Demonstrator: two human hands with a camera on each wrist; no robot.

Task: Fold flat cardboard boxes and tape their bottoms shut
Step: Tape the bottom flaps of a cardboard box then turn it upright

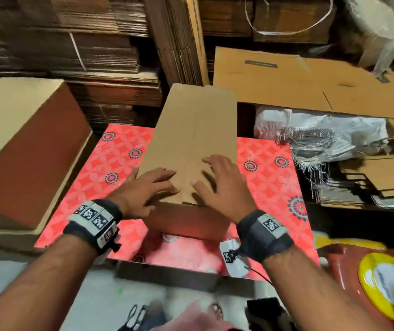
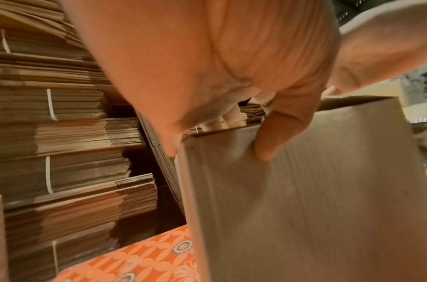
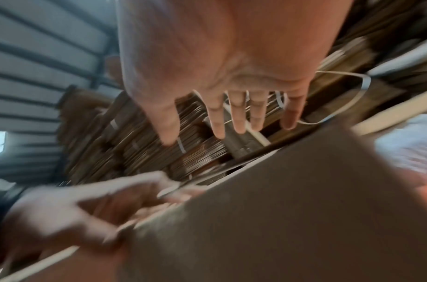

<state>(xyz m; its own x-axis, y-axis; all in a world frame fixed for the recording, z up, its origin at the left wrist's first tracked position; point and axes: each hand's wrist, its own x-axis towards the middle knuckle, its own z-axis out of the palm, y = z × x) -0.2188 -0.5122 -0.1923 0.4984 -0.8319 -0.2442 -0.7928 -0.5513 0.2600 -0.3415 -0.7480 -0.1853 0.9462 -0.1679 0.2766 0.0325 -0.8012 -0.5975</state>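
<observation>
A large assembled brown cardboard box (image 1: 22, 149) stands at far left, beside a table w/ red floral-patterned cover (image 1: 270, 177). At centre, on that table, stands the plain brown cardboard box being folded (image 1: 191, 130), its top flaps laid down and meeting along a centre seam. The person's left hand (image 1: 143, 189) lies on the left flap, fingers straight; the left wrist view shows its thumb hanging over the box's near side. The right hand (image 1: 224, 182), fingers spread & straight, is over the right flap; contact can't be told. Farther right: frayed white woven sacking (image 1: 322, 137), stacked flat cardboard sheets (image 1: 382, 177), and a yellow-rimmed tape roll (image 1: 387, 285) at bottom right.
</observation>
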